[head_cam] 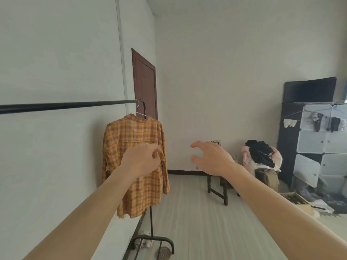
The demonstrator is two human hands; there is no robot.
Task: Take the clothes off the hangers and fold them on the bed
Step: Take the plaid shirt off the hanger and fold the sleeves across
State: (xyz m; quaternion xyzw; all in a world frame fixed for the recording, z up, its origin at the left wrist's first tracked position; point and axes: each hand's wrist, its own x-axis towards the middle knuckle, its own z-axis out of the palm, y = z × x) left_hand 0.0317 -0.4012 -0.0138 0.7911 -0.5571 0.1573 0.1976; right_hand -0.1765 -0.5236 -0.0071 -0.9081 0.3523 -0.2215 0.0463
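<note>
While the plaid shirt hangs on its hanger behind the left hand, fingers curled, grip unclear, the right hand spreads empty fingers apart.

I see a woven cloth shirt at centre left, a soft plaid with a rough, frayed hem, on a thin bright wire hanger. The rail across the left is matt black metal. The door behind looks like dark varnished wood, the floor pale wood-grain boards, the cabinet at right frosted translucent plastic.
</note>
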